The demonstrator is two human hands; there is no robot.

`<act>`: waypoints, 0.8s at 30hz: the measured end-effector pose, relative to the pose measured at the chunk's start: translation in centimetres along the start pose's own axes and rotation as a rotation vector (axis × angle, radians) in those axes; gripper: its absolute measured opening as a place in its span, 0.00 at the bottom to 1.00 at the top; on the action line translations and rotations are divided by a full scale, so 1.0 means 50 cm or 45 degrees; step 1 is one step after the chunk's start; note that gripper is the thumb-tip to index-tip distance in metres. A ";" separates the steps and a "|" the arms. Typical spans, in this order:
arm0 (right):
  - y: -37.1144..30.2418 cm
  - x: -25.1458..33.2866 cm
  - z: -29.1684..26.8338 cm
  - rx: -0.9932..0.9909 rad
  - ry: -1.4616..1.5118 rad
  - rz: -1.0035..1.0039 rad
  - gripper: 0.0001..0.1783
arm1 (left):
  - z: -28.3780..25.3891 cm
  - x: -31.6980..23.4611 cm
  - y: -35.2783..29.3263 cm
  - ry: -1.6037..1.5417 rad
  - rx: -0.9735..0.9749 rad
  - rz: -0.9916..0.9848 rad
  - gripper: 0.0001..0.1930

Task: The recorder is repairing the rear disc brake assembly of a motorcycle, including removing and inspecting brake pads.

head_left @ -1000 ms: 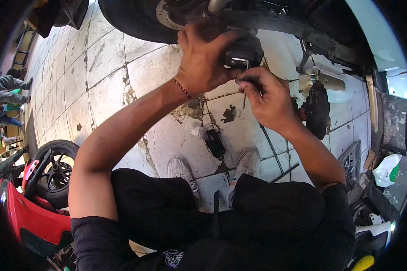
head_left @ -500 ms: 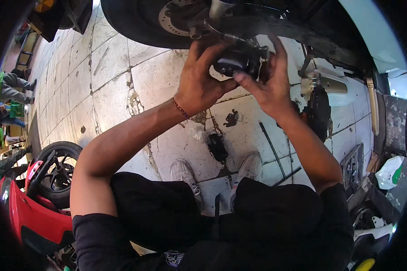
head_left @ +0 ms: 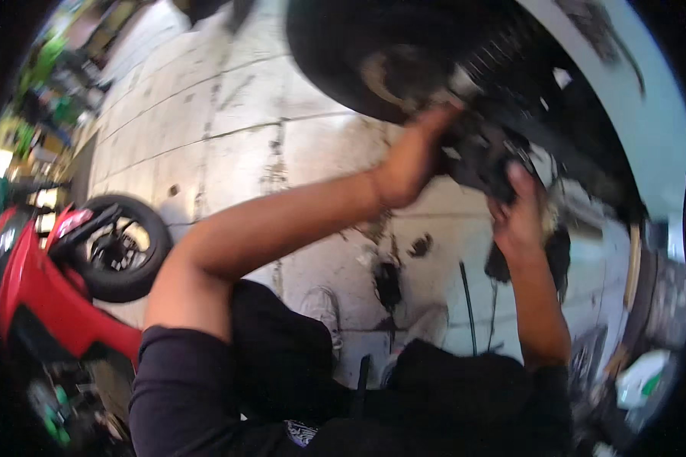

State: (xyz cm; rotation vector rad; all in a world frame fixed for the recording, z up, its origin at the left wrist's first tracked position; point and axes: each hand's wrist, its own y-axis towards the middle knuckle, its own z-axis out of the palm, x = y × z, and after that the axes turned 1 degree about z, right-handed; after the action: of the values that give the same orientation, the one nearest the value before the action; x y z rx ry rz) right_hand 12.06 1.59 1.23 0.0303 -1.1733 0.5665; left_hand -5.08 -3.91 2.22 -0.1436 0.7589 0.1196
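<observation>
Over pale floor tiles, past a near black object, holding a dark part in the right hand, with the left hand at its left (finger spread too blurred to tell), beside the far wheel.

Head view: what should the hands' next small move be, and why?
Probably steady the dark part before changing grip. The right hand has its thumb against it, the left hand is at its other side, and the wheel is close by. Blur hides whether the part is attached, so letting go could risk dropping it.
</observation>
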 end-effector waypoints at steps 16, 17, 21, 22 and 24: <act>-0.048 0.036 -0.093 -0.233 -0.764 -0.419 0.18 | -0.046 0.037 0.053 -0.570 0.463 -0.473 0.14; -0.063 0.058 -0.087 -0.247 -0.684 -0.175 0.17 | -0.054 0.038 0.058 -0.544 0.504 -0.469 0.13; -0.069 0.072 -0.052 0.211 -0.997 -0.872 0.16 | -0.050 0.048 0.061 -0.428 0.333 -0.226 0.15; -0.073 0.090 -0.046 0.268 -1.080 -0.831 0.16 | -0.026 0.052 0.059 -0.345 0.187 -0.175 0.14; -0.073 0.104 -0.057 0.287 -1.173 -0.771 0.16 | 0.009 0.056 0.060 -0.265 0.065 -0.157 0.13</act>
State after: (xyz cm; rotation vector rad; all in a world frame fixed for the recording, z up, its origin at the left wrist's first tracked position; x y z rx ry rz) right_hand 17.49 1.43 5.59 0.8884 -1.8718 0.1127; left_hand -3.25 -0.73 0.35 -0.1267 0.5435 -0.0027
